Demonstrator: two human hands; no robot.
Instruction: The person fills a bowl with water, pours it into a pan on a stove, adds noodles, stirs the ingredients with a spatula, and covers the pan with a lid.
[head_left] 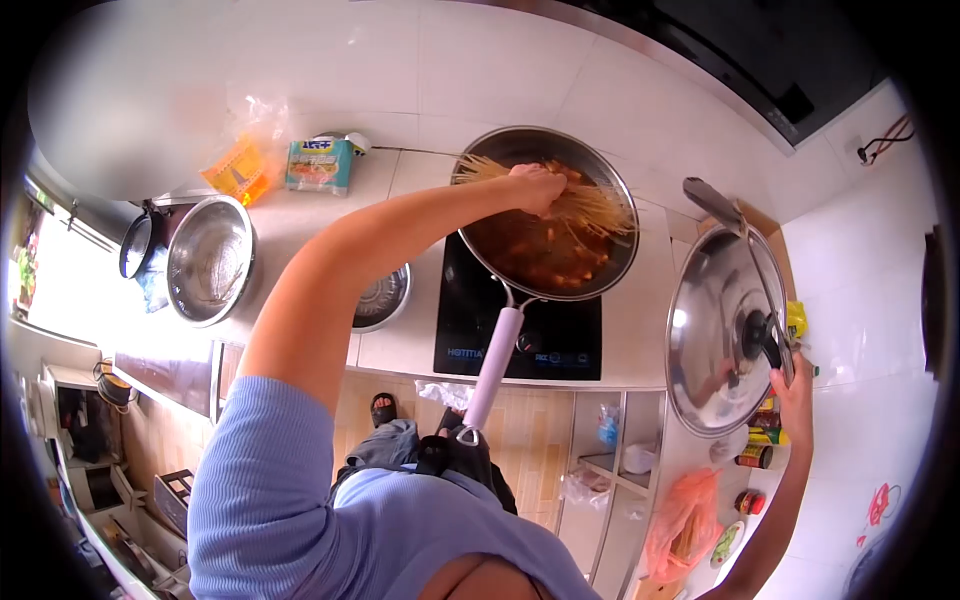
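Observation:
My left hand (pixel 540 190) reaches over the frying pan (pixel 627 262), its fingers closed on a bundle of dry spaghetti (pixel 595 210). Strands jut past the pan's rim on both sides. Reddish-brown liquid with small chunks fills the pan, which sits on a black cooktop (pixel 560 340). At the right, my right hand (pixel 795 395) is closed around the handle of a spatula (pixel 712 203), close beside the black knob of a steel lid (pixel 705 330). The lid is tilted on edge; I cannot tell whether my fingers hold its knob too.
Left of the cooktop are a metal bowl (pixel 212 262) and another bowl (pixel 385 300), partly behind my arm. A green packet (pixel 319 166) and an orange bag (pixel 240 172) lie near the wall. The pan's lilac handle (pixel 495 365) extends past the counter edge. A pink plastic bag (pixel 685 520) is lower right.

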